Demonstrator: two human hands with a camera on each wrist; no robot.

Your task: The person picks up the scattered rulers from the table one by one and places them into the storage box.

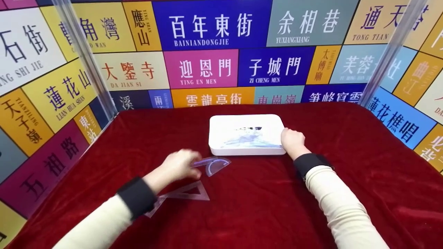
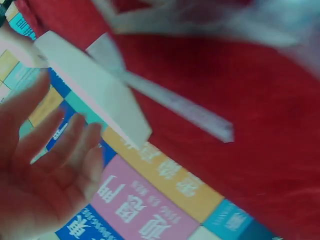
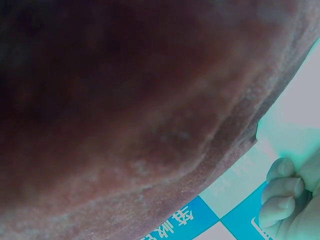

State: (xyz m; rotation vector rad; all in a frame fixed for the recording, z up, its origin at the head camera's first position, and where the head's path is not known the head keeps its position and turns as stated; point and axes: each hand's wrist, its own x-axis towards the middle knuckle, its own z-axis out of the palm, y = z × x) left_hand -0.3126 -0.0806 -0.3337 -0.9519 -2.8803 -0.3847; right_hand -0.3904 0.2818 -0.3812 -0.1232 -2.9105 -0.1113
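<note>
A white flat box point(image 1: 247, 138) with rounded corners and a bluish printed lid lies on the red cloth. My right hand point(image 1: 293, 141) grips its right end, and its curled fingers point(image 3: 280, 197) show at the edge of the right wrist view. My left hand point(image 1: 177, 166), blurred in the head view, hovers beside a clear protractor point(image 1: 217, 166) and a thin clear ruler point(image 1: 204, 161) in front of the box. In the left wrist view its fingers point(image 2: 75, 135) are relaxed, with nothing in them. Nearer to me lies a clear triangular set square point(image 1: 200, 195).
Another clear strip point(image 1: 153, 208) lies partly behind the left wrist. Red velvet cloth point(image 1: 263, 207) covers the table. Colourful sign panels point(image 1: 211, 24) stand behind, with clear upright posts point(image 1: 391, 52) at the back corners.
</note>
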